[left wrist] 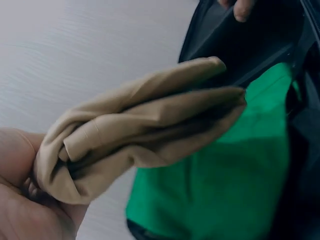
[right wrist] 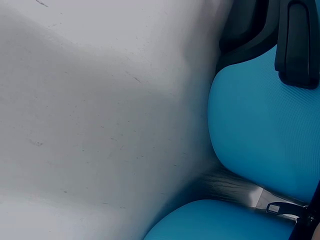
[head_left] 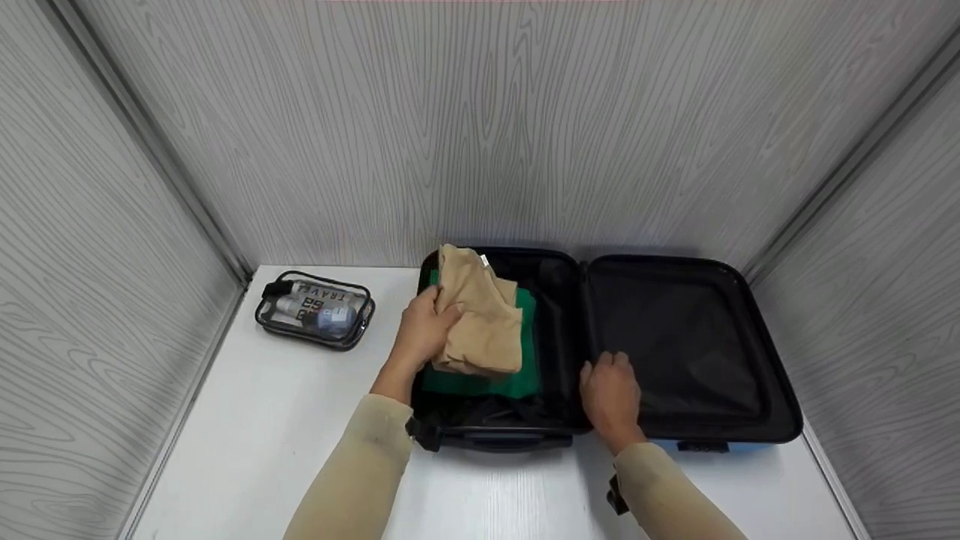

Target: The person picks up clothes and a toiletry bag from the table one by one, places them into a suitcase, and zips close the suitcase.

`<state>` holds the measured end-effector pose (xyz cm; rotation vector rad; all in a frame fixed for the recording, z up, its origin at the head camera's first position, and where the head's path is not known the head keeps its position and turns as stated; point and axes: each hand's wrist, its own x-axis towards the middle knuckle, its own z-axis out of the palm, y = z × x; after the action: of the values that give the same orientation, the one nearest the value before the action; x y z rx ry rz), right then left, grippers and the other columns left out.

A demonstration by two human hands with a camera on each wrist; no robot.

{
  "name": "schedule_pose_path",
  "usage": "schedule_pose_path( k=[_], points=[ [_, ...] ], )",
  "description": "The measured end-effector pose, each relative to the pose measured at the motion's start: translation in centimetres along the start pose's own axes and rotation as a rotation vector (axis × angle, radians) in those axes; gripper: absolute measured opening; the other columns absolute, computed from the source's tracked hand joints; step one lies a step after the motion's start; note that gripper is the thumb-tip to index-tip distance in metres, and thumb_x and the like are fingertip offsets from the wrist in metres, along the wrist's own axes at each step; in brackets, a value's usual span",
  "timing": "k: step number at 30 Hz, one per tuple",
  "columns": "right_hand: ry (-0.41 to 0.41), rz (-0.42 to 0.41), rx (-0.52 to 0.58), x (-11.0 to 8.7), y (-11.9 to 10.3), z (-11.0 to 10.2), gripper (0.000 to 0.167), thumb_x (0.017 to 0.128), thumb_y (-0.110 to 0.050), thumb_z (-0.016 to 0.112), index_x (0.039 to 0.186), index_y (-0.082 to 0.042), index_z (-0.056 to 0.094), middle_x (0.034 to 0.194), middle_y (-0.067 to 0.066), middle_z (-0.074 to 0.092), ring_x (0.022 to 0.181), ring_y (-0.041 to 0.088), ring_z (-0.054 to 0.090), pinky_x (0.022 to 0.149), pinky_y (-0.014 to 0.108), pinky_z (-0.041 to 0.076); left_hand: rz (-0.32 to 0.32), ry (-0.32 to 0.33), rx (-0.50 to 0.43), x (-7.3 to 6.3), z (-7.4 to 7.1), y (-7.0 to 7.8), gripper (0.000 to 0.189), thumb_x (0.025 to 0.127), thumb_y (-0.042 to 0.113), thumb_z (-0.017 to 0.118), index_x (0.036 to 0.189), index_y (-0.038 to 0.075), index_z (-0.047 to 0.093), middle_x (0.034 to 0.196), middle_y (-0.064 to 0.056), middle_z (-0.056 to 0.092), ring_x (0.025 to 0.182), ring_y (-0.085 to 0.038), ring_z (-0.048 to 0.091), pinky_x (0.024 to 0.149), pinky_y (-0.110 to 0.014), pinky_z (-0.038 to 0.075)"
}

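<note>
Pinched in my left hand (head_left: 427, 330) is a folded tan garment (head_left: 484, 322), its folded layers fanning apart in the left wrist view. It hangs over the left half of an open suitcase (head_left: 561, 352), above a folded green cloth (head_left: 527, 375) lying in there. My right hand (head_left: 611, 394) holds the suitcase's edge at the front, where the two halves meet. Its fingertips (left wrist: 242, 9) curl over the black lining in the left wrist view. The right wrist view has the blue outer shell (right wrist: 265, 120) and a zipper pull (right wrist: 285, 208).
A clear toiletry pouch (head_left: 315, 309) with black trim and small bottles inside lies to the left on the white table (head_left: 247, 435). The suitcase's black-lined right half (head_left: 675, 337) lies flat. Grey wood-grain panels (head_left: 480, 135) enclose the table at the back and sides.
</note>
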<state>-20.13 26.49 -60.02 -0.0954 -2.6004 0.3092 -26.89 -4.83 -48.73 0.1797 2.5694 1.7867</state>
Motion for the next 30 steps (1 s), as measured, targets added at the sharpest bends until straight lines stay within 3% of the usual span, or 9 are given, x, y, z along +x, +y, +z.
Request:
schedule_pose_path(
  k=[4,8,11,16,18,20,22,25,30],
  points=[
    [0.02,-0.001,-0.001,0.0,-0.1,0.1,0.029,0.099,-0.016,0.074,0.084,0.006,0.062,0.081,0.021,0.057,0.069,0.038,0.061,0.061,0.05,0.058,-0.001,-0.099,-0.16,0.6,1.3,-1.6,0.052,0.105,0.025,0.067,0.152,0.006,0.052,0.134,-0.016,0.066,0.117,-0.027,0.064,0.106,-0.046,0.049],
    [0.054,-0.033,-0.025,-0.1,-0.1,0.3,0.03,0.097,-0.016,0.076,0.081,0.005,0.062,0.078,0.02,0.056,0.066,0.036,0.06,0.058,0.048,0.058,-0.074,-0.204,-0.279,1.1,1.9,-3.8,0.063,0.108,0.024,0.062,0.164,0.011,0.036,0.145,-0.016,0.059,0.127,-0.029,0.061,0.113,-0.047,0.045],
    [0.066,-0.05,-0.039,-0.2,-0.2,0.4,0.03,0.097,-0.016,0.077,0.08,0.004,0.061,0.077,0.019,0.055,0.064,0.035,0.06,0.056,0.046,0.057,-0.154,-0.214,-0.254,1.2,2.0,-5.2,0.069,0.11,0.023,0.057,0.169,0.009,0.024,0.161,-0.019,0.045,0.144,-0.034,0.049,0.121,-0.05,0.037],
    [0.062,-0.04,-0.024,-0.2,-0.2,0.4,0.03,0.098,-0.015,0.076,0.081,0.005,0.061,0.077,0.019,0.055,0.065,0.035,0.059,0.057,0.047,0.057,-0.307,-0.154,-0.176,1.1,1.8,-6.2,0.073,0.111,0.018,0.049,0.169,0.0,0.008,0.175,-0.023,0.014,0.161,-0.039,0.018,0.129,-0.052,0.021],
    [0.056,-0.036,-0.021,-0.2,-0.2,0.4,0.03,0.098,-0.016,0.075,0.081,0.005,0.061,0.078,0.019,0.055,0.066,0.036,0.059,0.057,0.047,0.057,-0.345,-0.135,-0.129,1.0,1.9,-6.2,0.072,0.11,0.015,0.046,0.168,-0.002,0.007,0.174,-0.025,0.014,0.159,-0.038,0.021,0.128,-0.05,0.024],
    [0.052,-0.032,-0.017,-0.2,-0.2,0.4,0.03,0.098,-0.016,0.075,0.081,0.004,0.06,0.078,0.02,0.054,0.065,0.036,0.06,0.057,0.047,0.058,-0.362,-0.119,-0.053,0.9,2.0,-5.9,0.072,0.109,0.013,0.045,0.168,-0.002,0.006,0.169,-0.029,0.025,0.147,-0.041,0.041,0.118,-0.049,0.039],
    [0.052,-0.029,-0.02,-0.1,-0.2,0.4,0.031,0.098,-0.016,0.075,0.081,0.004,0.06,0.078,0.02,0.054,0.065,0.036,0.06,0.056,0.048,0.058,-0.349,-0.099,0.065,0.7,2.3,-5.7,0.072,0.109,0.012,0.044,0.168,-0.003,0.006,0.157,-0.033,0.043,0.129,-0.042,0.057,0.104,-0.047,0.048],
    [0.062,-0.031,-0.022,-0.1,-0.2,0.3,0.031,0.098,-0.016,0.076,0.08,0.004,0.06,0.078,0.02,0.055,0.066,0.036,0.06,0.056,0.048,0.058,-0.283,-0.052,0.253,0.2,2.8,-5.4,0.074,0.108,0.009,0.046,0.167,-0.004,0.004,0.147,-0.038,0.048,0.115,-0.047,0.062,0.093,-0.05,0.052],
    [0.061,-0.029,-0.027,-0.1,-0.1,0.2,0.031,0.098,-0.016,0.076,0.08,0.004,0.06,0.077,0.02,0.055,0.066,0.037,0.061,0.057,0.048,0.058,-0.041,0.033,0.526,-0.9,3.7,-5.0,0.072,0.101,-0.004,0.054,0.165,-0.006,0.021,0.152,-0.042,0.034,0.119,-0.053,0.059,0.095,-0.057,0.054]
  ],
)
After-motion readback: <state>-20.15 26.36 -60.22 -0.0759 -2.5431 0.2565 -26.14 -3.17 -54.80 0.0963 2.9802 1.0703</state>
